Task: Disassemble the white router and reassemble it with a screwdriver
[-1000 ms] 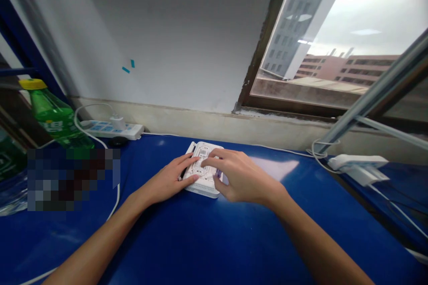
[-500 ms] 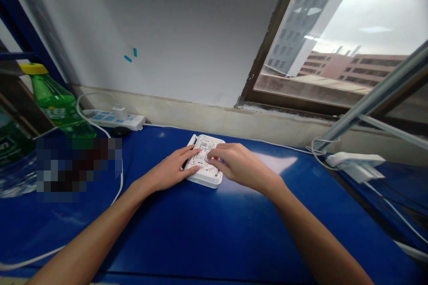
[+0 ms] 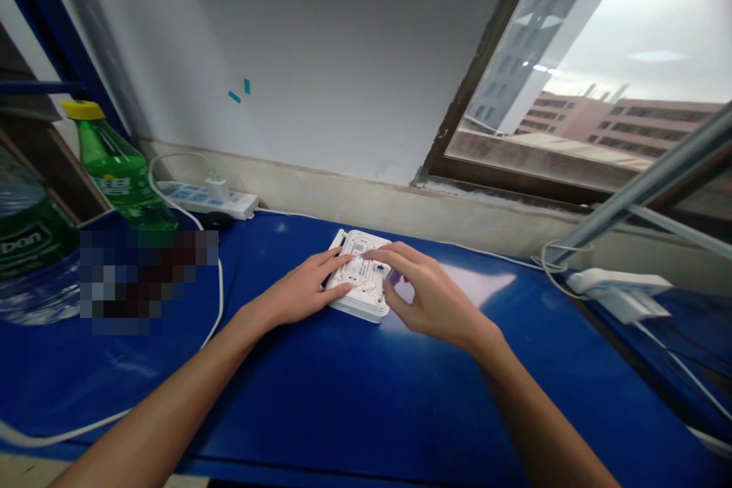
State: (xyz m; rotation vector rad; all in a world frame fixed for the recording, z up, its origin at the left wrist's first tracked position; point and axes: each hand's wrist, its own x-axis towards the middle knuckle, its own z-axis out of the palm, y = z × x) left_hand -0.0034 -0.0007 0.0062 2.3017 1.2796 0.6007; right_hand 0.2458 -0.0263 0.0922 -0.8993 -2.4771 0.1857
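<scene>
Along the window side of a blue tabletop (image 3: 274,404), I'm watching a white vented plastic casing (image 3: 361,301) lying flat, between the person's two hands. The left hand (image 3: 300,290) is resting on the casing's left side, its fingers open and lying flat across the top. The right hand (image 3: 431,297) is arching over the casing's right side, with its index fingertip (image 3: 371,252) touching the top and its thumb (image 3: 394,299) curving down by the edge; I can't tell whether it's gripping. Farther left, a green soda bottle (image 3: 120,171) is standing near a white power strip (image 3: 206,200), and a white cable (image 3: 220,293) is trailing across the tabletop.
</scene>
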